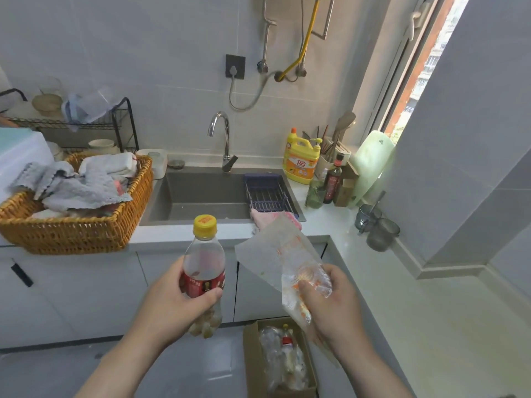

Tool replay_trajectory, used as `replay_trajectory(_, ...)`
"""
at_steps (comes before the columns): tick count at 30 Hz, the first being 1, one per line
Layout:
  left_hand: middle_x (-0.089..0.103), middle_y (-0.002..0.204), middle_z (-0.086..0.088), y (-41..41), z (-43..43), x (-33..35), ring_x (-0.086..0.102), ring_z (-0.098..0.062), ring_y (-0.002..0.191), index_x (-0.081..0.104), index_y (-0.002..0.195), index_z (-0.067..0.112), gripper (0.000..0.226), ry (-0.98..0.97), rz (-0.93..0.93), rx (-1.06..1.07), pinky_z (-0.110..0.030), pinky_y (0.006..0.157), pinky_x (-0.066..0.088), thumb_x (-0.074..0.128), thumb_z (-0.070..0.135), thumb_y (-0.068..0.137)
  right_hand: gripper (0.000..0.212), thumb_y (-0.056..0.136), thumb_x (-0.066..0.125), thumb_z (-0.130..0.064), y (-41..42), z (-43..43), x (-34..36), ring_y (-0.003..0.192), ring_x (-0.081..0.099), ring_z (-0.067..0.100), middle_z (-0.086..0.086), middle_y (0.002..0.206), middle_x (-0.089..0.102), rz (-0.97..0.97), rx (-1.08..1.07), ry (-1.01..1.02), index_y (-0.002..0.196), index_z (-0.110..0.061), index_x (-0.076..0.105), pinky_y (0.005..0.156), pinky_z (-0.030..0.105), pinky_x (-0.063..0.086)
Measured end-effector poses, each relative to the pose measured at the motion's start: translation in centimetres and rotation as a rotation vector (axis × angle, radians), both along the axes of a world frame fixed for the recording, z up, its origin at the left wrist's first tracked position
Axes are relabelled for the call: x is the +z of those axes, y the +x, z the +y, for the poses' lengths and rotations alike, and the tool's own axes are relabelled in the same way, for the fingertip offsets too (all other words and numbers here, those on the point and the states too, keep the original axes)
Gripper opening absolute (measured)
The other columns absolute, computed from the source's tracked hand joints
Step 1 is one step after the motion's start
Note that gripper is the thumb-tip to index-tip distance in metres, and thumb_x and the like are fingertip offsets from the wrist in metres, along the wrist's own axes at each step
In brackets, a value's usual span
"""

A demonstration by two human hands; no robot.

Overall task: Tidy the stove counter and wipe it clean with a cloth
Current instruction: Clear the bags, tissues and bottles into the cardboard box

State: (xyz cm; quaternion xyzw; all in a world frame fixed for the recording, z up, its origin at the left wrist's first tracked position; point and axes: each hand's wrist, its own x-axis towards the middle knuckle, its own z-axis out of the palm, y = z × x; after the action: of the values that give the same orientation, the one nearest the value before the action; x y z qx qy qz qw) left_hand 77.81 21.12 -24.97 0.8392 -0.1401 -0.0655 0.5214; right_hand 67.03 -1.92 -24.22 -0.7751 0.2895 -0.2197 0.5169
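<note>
My left hand (175, 300) grips an empty clear plastic bottle (204, 254) with a yellow cap and red label, held upright in front of the counter edge. My right hand (330, 305) pinches a crumpled translucent wrapper (275, 254) with orange print, which sticks up and to the left. Both hands are in the air above the floor, over a cardboard box (250, 360) holding other plastic bottles. A pink cloth (263, 218) lies on the sink's front edge, partly hidden behind the wrapper.
A wicker basket (71, 234) of cloths stands on the white counter (402, 297) at left. Behind are the sink (198, 199), its faucet (224, 139) and a blue drain rack (270, 193). Yellow detergent (300, 159), a dark bottle (333, 182) and two grey cups (376, 228) line the right corner.
</note>
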Motion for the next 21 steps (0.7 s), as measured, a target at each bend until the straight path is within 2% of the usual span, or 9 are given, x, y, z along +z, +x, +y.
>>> replay_trajectory(1,0.063,0.092,0.036,0.4,-0.4,-0.2,0.064,-0.004,0.088,0.055,0.099,0.047,0.047,0.003,-0.001,-0.01,-0.033,0.076,0.053,0.085,0.029,0.067,0.021,0.08,0.074,-0.016,0.2,-0.3,-0.2,0.069,0.063,-0.001,-0.022,0.078,0.068,0.002,-0.012,0.001,0.085,-0.031,0.06,0.061,0.025,0.047)
replay_trajectory(3,0.061,0.092,0.039,1.2,-1.3,-0.5,0.063,-0.002,0.087,0.055,0.097,0.047,0.046,0.012,-0.003,-0.03,-0.031,0.075,0.052,0.085,0.03,0.067,0.02,0.08,0.074,-0.017,0.8,-0.8,-0.6,0.069,0.064,-0.001,-0.018,0.077,0.069,0.008,-0.033,0.008,0.086,-0.031,0.061,0.063,0.027,0.048)
replay_trajectory(7,0.06,0.093,0.042,3.1,-3.1,-1.2,0.061,0.006,0.085,0.054,0.095,0.047,0.045,0.043,0.004,-0.057,-0.024,0.071,0.048,0.085,0.03,0.067,0.016,0.081,0.072,-0.021,2.2,-2.1,-1.7,0.072,0.063,0.0,-0.011,0.08,0.068,0.034,-0.048,0.047,0.086,-0.031,0.061,0.06,0.022,0.047)
replay_trajectory(10,0.066,0.088,0.028,4.8,-4.7,-1.6,0.061,0.003,0.086,0.053,0.095,0.048,0.045,0.079,0.012,-0.067,-0.022,0.069,0.046,0.085,0.031,0.067,0.015,0.084,0.072,-0.021,3.8,-3.3,-2.6,0.071,0.061,-0.004,-0.012,0.081,0.067,0.044,-0.046,0.077,0.087,-0.03,0.06,0.052,0.011,0.044)
replay_trajectory(12,0.065,0.093,0.025,6.0,-5.9,-1.8,0.061,0.002,0.087,0.053,0.096,0.048,0.046,0.098,0.015,-0.072,-0.021,0.069,0.045,0.084,0.031,0.067,0.015,0.084,0.071,-0.021,5.0,-4.3,-3.1,0.071,0.061,-0.007,-0.012,0.081,0.067,0.051,-0.048,0.099,0.086,-0.031,0.06,0.05,0.008,0.043)
replay_trajectory(18,0.064,0.094,0.027,9.3,-9.6,-3.6,0.059,0.007,0.088,0.05,0.097,0.052,0.049,0.159,0.036,-0.099,-0.016,0.069,0.044,0.084,0.032,0.067,0.014,0.084,0.072,-0.024,8.9,-7.2,-5.5,0.069,0.064,-0.003,-0.011,0.081,0.069,0.086,-0.04,0.17,0.091,-0.031,0.062,0.054,0.018,0.048)
replay_trajectory(21,0.064,0.093,0.024,10.5,-11.4,-5.1,0.06,0.003,0.087,0.05,0.095,0.05,0.046,0.172,0.079,-0.111,-0.017,0.068,0.043,0.083,0.03,0.069,0.014,0.085,0.072,-0.024,10.2,-8.4,-7.0,0.069,0.066,0.001,-0.011,0.078,0.068,0.106,-0.034,0.227,0.091,-0.03,0.061,0.056,0.024,0.055)
